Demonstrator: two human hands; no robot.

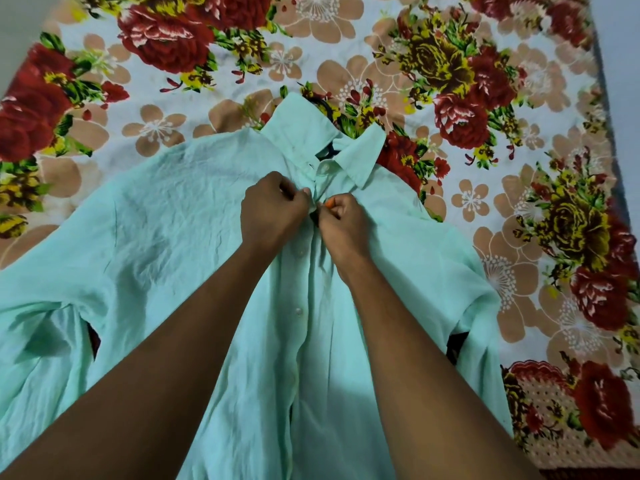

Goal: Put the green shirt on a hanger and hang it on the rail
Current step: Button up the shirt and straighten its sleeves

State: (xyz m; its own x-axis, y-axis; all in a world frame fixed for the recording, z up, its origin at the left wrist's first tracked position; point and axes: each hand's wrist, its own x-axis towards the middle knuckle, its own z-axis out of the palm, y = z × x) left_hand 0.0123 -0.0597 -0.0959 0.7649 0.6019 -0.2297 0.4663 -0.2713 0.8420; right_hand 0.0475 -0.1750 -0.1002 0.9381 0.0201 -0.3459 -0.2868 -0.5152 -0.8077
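2 hands point(313, 216) pinch 1 green shirt point(166, 244) at placket, on bedsheet point(485, 81).

Shirt point(194, 258) lies on the bedsheet point(485, 81), collar point(311, 133) farthest.

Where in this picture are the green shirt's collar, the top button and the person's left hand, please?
collar point(360, 157): head view, on its right flap.
top button point(324, 167): head view, on the button itself.
left hand point(270, 211): head view, on its back.

Bedsheet point(381, 39): lying flat, covering nearly the whole view, printed with red roses, yellow roses and tan blossoms on white. Wall point(14, 36): showing pale at far left corner. Floor point(620, 64): showing grey along right edge.
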